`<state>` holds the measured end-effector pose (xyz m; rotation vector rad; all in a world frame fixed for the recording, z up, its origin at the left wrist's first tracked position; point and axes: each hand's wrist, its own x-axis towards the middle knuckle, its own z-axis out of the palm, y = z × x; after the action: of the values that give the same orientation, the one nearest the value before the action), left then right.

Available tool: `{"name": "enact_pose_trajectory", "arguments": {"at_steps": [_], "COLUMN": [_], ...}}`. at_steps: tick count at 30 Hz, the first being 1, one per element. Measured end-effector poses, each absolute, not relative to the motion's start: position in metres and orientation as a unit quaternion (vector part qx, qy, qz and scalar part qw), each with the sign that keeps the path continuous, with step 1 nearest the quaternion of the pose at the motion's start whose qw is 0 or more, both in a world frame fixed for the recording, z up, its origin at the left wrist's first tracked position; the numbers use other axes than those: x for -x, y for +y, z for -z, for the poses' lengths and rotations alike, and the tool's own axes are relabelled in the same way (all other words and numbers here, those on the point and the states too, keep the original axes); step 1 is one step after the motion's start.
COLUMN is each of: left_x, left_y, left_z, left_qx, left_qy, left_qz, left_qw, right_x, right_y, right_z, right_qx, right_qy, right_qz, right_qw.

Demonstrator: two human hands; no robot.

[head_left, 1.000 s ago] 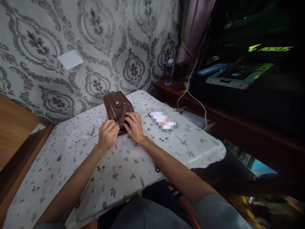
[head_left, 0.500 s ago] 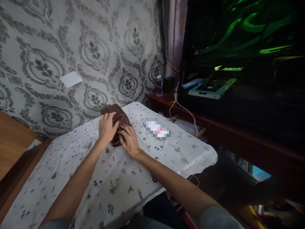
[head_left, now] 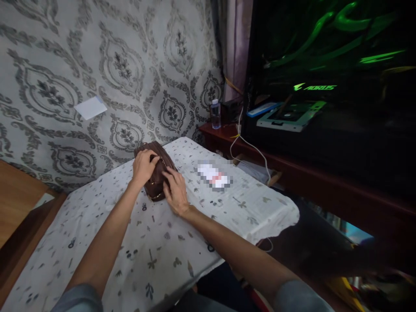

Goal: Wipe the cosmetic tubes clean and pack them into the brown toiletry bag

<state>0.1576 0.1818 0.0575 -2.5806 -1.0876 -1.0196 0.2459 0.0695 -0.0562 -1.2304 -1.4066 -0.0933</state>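
A small brown leather-like bag [head_left: 157,177] with gold-coloured zips lies at the far part of the cloth-covered table, close to the wall. My left hand [head_left: 144,167] curls over the bag's left side, its thumb and fingertips close together near the upper zip; whether a zip pull is between them is hidden. Against the bag's right side rests my right hand [head_left: 177,193], fingers apart and slightly bent, the fingertips at its top face. Between the hands, the bag's front with a gold zip line shows.
A blurred-out white and red item [head_left: 212,177] lies right of the bag on the patterned tablecloth [head_left: 162,242]. Along the right stand a dark red desk [head_left: 282,162], a clear bottle [head_left: 216,115], a white cable [head_left: 251,145] and a large dark screen [head_left: 341,52].
My hands have moved a little apart, showing more of the bag's front. The left thumb has lifted away from the right fingers. The view has shifted slightly.
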Motion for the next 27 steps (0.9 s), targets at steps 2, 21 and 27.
{"name": "enact_pose_trajectory", "arguments": {"at_steps": [2, 21, 27], "left_x": [-0.157, -0.156, -0.153], "left_y": [0.182, 0.151, 0.154], "left_z": [-0.059, -0.07, -0.069], "left_qx": [0.868, 0.892, 0.873], "left_qy": [-0.36, -0.34, -0.382], "left_qz": [0.338, 0.298, 0.298], "left_qw": [0.054, -0.023, -0.056], "right_x": [-0.249, -0.249, -0.245], "right_y": [0.074, 0.08, 0.076], "right_z": [0.054, 0.054, 0.061], "right_qx": [0.568, 0.575, 0.542], "right_qy": [-0.578, -0.558, -0.544], "right_qz": [0.03, 0.009, -0.028], "right_qw": [0.585, 0.598, 0.64]}}
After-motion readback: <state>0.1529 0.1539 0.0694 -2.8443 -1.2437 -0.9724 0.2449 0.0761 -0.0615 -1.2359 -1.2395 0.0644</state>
